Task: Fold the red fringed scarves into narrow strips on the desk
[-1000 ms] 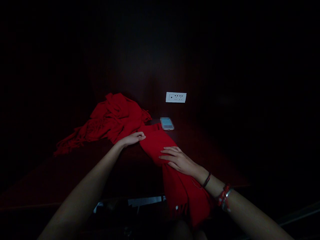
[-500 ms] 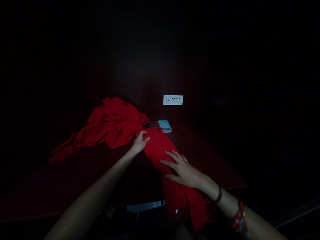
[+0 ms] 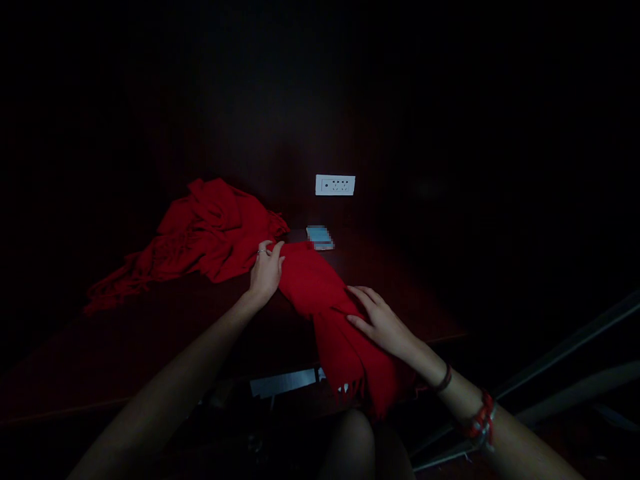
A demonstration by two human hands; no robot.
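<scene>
A folded red scarf [image 3: 313,277] runs from the dark tabletop down over its front edge, its fringe hanging. At its far left corner, my left hand [image 3: 267,270], with a ring on one finger, has its fingers curled closed on the cloth. Lower down on the right side, my right hand [image 3: 383,323] lies open on the scarf, fingers stretched along the fabric. To the left is a loose, crumpled heap of red fringed cloth [image 3: 215,227], close by my left hand.
Behind the scarf lies a small light-blue flat item [image 3: 320,238], blurred out. A white socket panel [image 3: 335,185] is on the dark back wall. Below the table edge are a pale strip [image 3: 283,383] and my knee [image 3: 353,443]. Pale bars [image 3: 565,347] cross the lower right.
My right hand has shifted right along the scarf, its fingers closer together. My left hand has curled more at the far corner. The whole view has shifted slightly.
</scene>
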